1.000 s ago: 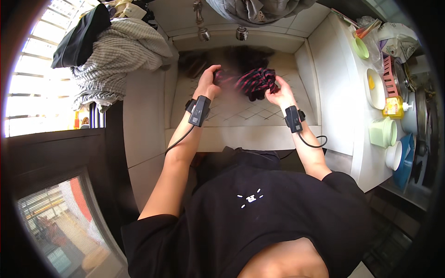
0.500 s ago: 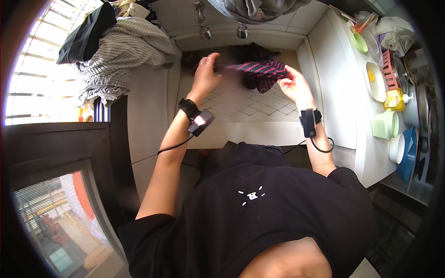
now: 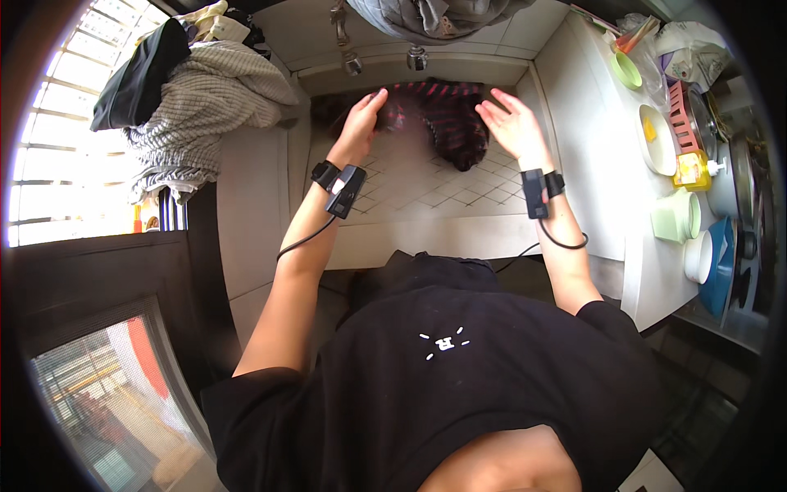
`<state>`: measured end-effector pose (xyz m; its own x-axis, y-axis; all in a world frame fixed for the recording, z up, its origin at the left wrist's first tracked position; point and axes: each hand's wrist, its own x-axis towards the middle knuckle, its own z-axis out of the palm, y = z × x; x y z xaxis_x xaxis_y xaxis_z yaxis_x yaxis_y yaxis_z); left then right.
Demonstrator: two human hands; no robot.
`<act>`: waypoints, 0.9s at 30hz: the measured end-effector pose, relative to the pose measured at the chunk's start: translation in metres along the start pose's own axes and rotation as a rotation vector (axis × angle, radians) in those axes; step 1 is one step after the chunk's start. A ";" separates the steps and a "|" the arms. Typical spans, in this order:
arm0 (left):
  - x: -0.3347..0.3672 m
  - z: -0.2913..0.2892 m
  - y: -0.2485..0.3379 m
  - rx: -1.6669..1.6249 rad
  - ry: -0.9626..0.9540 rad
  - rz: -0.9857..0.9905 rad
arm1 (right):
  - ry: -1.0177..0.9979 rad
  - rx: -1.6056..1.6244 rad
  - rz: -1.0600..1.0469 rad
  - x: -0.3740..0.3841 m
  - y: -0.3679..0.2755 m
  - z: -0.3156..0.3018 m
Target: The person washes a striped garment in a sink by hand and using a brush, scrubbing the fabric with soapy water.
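A dark garment with red stripes (image 3: 459,131) hangs in loose folds over the sink (image 3: 426,182), whose floor has a diamond pattern. At its left end, my left hand (image 3: 358,129) is closed, thumb and fingers pressed together on the cloth; the fingertips are partly hidden. My right hand (image 3: 515,129) is beside the garment's right edge, fingers stretched out and apart, not gripping it. Other dark cloth (image 3: 328,111) lies at the back left of the sink. A hazy smear blurs the middle of the picture.
Two metal taps (image 3: 351,61) stick out from the back wall, under a grey bundle of cloth (image 3: 434,16). Grey ribbed clothing (image 3: 197,107) is piled at left by the window. Along the right ledge stand bowls, a green cup (image 3: 674,217) and a yellow pump bottle (image 3: 693,170).
The striped garment was stretched between both hands; its right end has dropped from my right hand, whose fingers have opened. My left hand stays near the same place.
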<state>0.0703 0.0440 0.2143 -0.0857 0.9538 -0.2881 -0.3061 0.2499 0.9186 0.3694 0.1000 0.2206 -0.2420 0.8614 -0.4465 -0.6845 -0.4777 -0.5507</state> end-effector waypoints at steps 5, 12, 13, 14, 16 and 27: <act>0.011 0.010 -0.018 -0.228 0.036 -0.231 | -0.092 -0.349 -0.014 -0.003 0.044 -0.031; -0.005 0.042 0.016 -0.376 -0.028 -0.327 | 0.063 -1.482 -0.323 0.025 0.120 -0.040; -0.009 0.046 0.023 -0.394 -0.058 -0.330 | 0.117 -1.584 -0.436 0.032 0.124 -0.042; -0.013 0.049 0.031 -0.423 -0.076 -0.321 | 0.149 -1.612 -0.548 0.036 0.126 -0.047; -0.020 0.046 0.047 -0.506 -0.131 -0.285 | 0.239 -1.685 -0.699 0.047 0.126 -0.054; -0.043 -0.004 0.112 -0.266 -0.096 -0.061 | 0.144 -0.573 -0.222 0.055 0.043 -0.058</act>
<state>0.0362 0.0300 0.3281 0.0267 0.9528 -0.3025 -0.5467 0.2672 0.7936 0.3663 0.1166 0.1312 -0.0135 0.9379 -0.3465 -0.2213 -0.3408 -0.9137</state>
